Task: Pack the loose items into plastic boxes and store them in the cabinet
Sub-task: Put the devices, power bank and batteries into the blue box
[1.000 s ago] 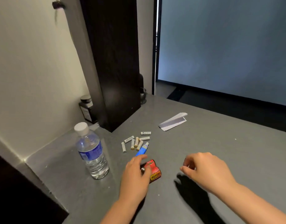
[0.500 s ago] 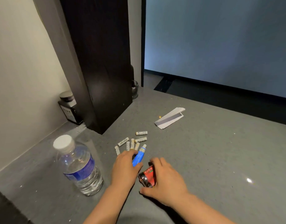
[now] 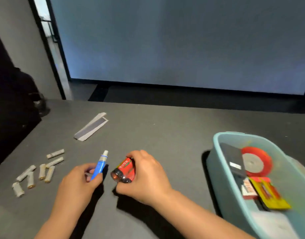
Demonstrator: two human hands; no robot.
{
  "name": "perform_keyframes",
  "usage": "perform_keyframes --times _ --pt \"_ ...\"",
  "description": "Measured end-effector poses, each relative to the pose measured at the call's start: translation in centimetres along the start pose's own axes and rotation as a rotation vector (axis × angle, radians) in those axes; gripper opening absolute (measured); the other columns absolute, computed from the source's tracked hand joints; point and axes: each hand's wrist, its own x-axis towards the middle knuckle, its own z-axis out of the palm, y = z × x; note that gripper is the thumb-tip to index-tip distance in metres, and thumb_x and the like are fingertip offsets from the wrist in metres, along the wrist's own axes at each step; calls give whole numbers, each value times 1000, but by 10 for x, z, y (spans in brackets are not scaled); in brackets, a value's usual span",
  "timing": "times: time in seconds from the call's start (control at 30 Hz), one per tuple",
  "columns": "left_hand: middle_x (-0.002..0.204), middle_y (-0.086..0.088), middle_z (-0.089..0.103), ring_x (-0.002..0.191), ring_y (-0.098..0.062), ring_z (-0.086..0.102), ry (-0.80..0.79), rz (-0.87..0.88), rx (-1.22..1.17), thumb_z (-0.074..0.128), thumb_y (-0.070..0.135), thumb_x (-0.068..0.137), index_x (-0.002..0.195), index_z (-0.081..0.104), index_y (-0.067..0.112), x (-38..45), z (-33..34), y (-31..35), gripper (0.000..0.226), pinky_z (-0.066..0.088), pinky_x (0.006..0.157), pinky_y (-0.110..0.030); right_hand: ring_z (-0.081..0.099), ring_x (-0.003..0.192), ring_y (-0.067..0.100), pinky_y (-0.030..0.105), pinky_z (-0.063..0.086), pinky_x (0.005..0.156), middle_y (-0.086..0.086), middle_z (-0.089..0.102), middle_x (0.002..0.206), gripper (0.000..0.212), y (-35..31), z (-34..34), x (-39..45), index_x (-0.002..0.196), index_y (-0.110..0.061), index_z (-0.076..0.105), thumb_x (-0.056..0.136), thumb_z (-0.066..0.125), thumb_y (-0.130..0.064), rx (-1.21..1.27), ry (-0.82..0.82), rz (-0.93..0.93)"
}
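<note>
My right hand [image 3: 145, 176] curls over a red, fat cylindrical battery pack [image 3: 125, 170] on the dark grey countertop [image 3: 165, 135], fingers and thumb wrapped round it, while my left hand [image 3: 79, 183] pinches a slim blue tube with a white cap [image 3: 99, 165], its cap end tilted up and away from me. To do this step well, I judge both items should travel right together and be set low into the pale blue plastic box [image 3: 217, 152], not dropped from above, since the battery pack looks heavy enough to knock what already lies inside. Both forearms reach forward from the lower edge of the head view, wrists low, knuckles up. Inside the box lie a red tape roll [image 3: 256, 161], a flat black device [image 3: 232, 159] and a red-and-yellow card pack [image 3: 269, 195]. Small white cylindrical batteries [image 3: 39, 171] lie scattered at far left, well apart from the box, with a folded white paper strip [image 3: 91, 126] beyond them.
</note>
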Motion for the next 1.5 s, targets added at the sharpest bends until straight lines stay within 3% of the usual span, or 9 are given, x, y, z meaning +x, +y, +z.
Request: perform_keyframes --times 0.13,0.3,0.5,0.73,0.9,1.03,1.23,1.33,1.5 --pt "74 11 65 59 -15 64 -42 157 -52 72 22 75 83 63 43 -23 29 84 24 52 63 -36 52 103 15 26 44 87 -7 54 109 64 41 -68 -34 119 -26 51 61 76 -40 -2 150 81" --pt "84 14 61 68 -7 57 -127 388 -134 72 17 75 91 65 35 -61 78 175 25 41 59 -30 51 105 7 26 46 87 -16 50 110 65 92 -133 -92 123 -33 48 63 73 -43 -36 245 157" --pt "85 15 61 72 -4 56 -215 497 -223 70 20 75 94 66 35 -97 139 235 24 49 65 -33 53 103 3 24 46 86 -20 52 114 66 160 -194 -151 121 -38 51 58 71 -46 -90 338 298" --pt "83 15 62 73 -2 55 -233 515 -317 74 19 72 91 66 35 -118 179 265 26 43 62 -21 56 99 7 19 38 77 -20 56 107 65 225 -230 -176 121 -39 53 60 75 -41 -228 198 416" --pt "86 17 60 79 -3 56 -241 519 -327 73 18 73 92 63 38 -128 195 267 29 48 63 -24 58 95 11 24 43 79 -17 62 105 65 247 -231 -162 118 -36 54 56 71 -41 -313 63 362" --pt "86 14 62 72 -7 58 -196 443 -400 74 13 74 91 66 35 -123 198 260 29 45 58 -15 60 97 20 27 40 73 -11 65 107 66 255 -226 -139 121 -34 48 59 71 -39 -382 33 291" --pt "87 17 61 67 -10 58 -185 382 -433 74 16 74 89 67 35 -116 193 257 25 44 55 -14 56 98 25 34 36 81 -1 62 103 43 266 -210 -94 105 -23 55 66 72 -24 -596 -123 117" --pt "89 20 59 68 -9 58 -201 381 -405 73 18 74 90 66 37 -116 193 257 26 47 58 -19 55 99 24 36 37 90 1 62 99 29 276 -198 -77 98 -23 61 72 71 -32 -689 -201 68" --pt "89 19 58 70 -10 57 -210 407 -362 73 19 73 89 65 38 -114 195 258 26 49 60 -25 58 94 23 33 36 87 -4 63 89 11 289 -192 -70 77 -24 56 75 66 -26 -642 -156 40"
